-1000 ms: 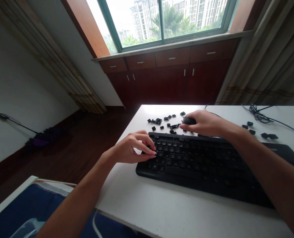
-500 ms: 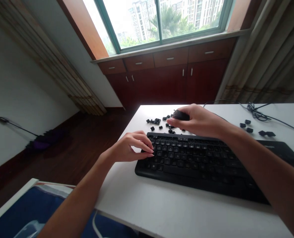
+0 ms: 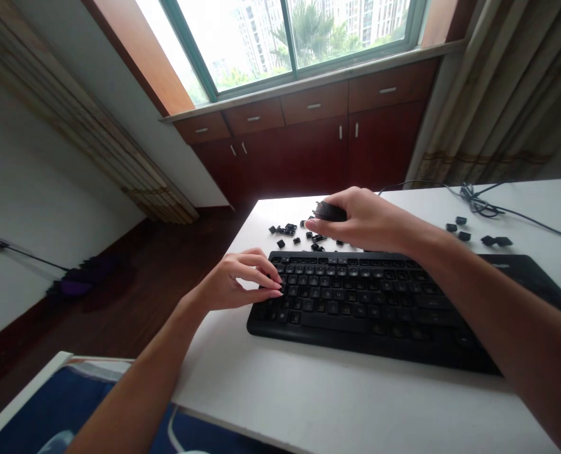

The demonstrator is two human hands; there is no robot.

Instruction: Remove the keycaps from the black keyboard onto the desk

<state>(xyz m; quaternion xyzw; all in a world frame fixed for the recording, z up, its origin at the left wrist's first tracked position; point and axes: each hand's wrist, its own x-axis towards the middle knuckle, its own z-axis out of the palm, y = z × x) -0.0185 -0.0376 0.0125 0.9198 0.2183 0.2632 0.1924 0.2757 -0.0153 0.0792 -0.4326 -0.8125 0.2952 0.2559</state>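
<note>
Now our left forearm is reaching in past the near edge of the smooth white table point(image 3: 328, 391). Our left hand point(image 3: 242, 277) is curving over the left end of the black plastic keyboard point(image 3: 335, 323), fingertips bunching near the thumb; we cannot tell whether they are pinching a square key. Our right forearm is crossing above the keyboard's right part, and past its far edge our right hand point(image 3: 363, 217) is gripping a dark, rounded tool point(image 3: 333, 212), farther left than a second ago. Around there, small, angular black keycaps point(image 3: 287, 230) are lying scattered; far right, a thin cable point(image 3: 473, 200) is coiling.
</note>
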